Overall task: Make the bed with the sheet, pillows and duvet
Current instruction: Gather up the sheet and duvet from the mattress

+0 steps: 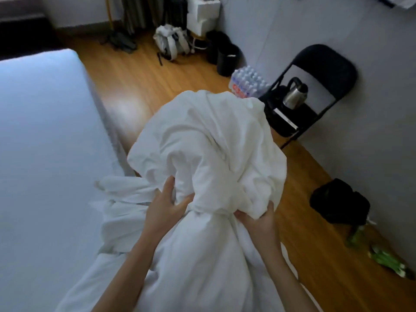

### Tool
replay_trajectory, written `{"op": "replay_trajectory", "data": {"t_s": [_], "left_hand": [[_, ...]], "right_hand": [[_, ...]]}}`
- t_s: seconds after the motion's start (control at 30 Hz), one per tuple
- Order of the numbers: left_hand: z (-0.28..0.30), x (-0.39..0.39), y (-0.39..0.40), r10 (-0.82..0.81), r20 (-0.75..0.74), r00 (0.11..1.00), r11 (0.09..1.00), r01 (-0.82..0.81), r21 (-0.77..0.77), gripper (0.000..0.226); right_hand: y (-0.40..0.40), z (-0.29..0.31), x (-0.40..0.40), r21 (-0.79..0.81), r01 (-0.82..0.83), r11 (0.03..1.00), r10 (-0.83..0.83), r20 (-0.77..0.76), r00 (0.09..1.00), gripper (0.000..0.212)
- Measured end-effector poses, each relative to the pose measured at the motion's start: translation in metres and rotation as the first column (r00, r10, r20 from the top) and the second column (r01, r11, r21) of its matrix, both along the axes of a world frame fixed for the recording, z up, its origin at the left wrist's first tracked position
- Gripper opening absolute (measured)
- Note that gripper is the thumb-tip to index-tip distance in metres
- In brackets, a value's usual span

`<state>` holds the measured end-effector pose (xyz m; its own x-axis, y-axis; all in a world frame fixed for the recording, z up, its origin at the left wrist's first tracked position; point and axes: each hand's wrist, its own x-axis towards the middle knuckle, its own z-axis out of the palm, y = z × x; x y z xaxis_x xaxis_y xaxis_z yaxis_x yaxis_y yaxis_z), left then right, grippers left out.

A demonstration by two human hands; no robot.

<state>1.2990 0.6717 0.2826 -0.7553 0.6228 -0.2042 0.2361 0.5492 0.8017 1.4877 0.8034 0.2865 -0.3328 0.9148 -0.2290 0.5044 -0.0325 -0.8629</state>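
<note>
A bulky bundle of white bedding [202, 140], sheet or duvet I cannot tell, is bunched up in front of me over the wooden floor beside the bed. My left hand [167, 203] grips a fold on the bundle's left side. My right hand [258, 218] clutches a wad of the cloth on its right side. More white cloth [121, 208] trails down and left against the bed's edge. The bed [45, 143] fills the left of the view, its flat white top bare. No pillows are in view.
A black folding chair [319, 91] with a steel kettle [295, 93] stands by the right wall, next to a pack of water bottles [245, 82]. A white backpack [171, 41], black bins [225, 57], a black bag [340, 199] and a green object [387, 260] lie on the floor.
</note>
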Motion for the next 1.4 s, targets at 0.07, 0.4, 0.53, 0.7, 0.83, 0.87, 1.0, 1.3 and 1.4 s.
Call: {"op": "replay_trajectory", "data": {"t_s": [0.07, 0.4, 0.53, 0.7, 0.83, 0.87, 1.0, 1.3, 1.4], "left_hand": [[0.001, 0.004, 0.028, 0.111, -0.013, 0.994, 0.993, -0.111, -0.041, 0.080], [0.049, 0.015, 0.188, 0.345, 0.117, 0.931, 0.930, -0.356, 0.088, 0.057], [0.060, 0.010, 0.238, 0.415, 0.145, 0.898, 0.877, -0.437, 0.198, 0.023], [0.084, -0.024, 0.286, 0.417, 0.081, 0.906, 0.872, -0.423, 0.244, 0.021], [0.101, -0.068, 0.309, 0.433, 0.025, 0.901, 0.865, -0.423, 0.269, 0.022], [0.104, -0.081, 0.314, 0.434, 0.006, 0.901, 0.867, -0.420, 0.267, 0.024], [0.105, -0.149, 0.332, 0.443, -0.048, 0.895, 0.872, -0.418, 0.256, 0.029], [0.110, -0.364, 0.386, 0.484, -0.066, 0.873, 0.860, -0.461, 0.219, 0.026], [0.121, -0.426, 0.399, 0.485, -0.068, 0.872, 0.855, -0.457, 0.245, 0.021]], "right_hand": [[0.047, -0.006, -0.016, 0.005, -0.107, 0.994, 0.107, 0.008, 0.994, 0.073], [0.225, 0.036, -0.060, -0.037, -0.416, 0.908, 0.398, -0.228, 0.889, 0.051], [0.276, 0.061, -0.075, 0.021, -0.475, 0.880, 0.456, -0.319, 0.831, 0.042], [0.324, 0.091, -0.112, 0.039, -0.492, 0.869, 0.464, -0.406, 0.787, 0.043], [0.351, 0.106, -0.161, 0.047, -0.505, 0.862, 0.469, -0.455, 0.757, 0.045], [0.357, 0.107, -0.175, 0.045, -0.507, 0.861, 0.467, -0.466, 0.751, 0.045], [0.380, 0.102, -0.247, 0.030, -0.512, 0.858, 0.460, -0.485, 0.743, 0.044], [0.430, 0.116, -0.467, 0.011, -0.511, 0.859, 0.458, -0.463, 0.759, 0.044], [0.445, 0.127, -0.530, 0.042, -0.514, 0.857, 0.473, -0.462, 0.750, 0.043]]}}
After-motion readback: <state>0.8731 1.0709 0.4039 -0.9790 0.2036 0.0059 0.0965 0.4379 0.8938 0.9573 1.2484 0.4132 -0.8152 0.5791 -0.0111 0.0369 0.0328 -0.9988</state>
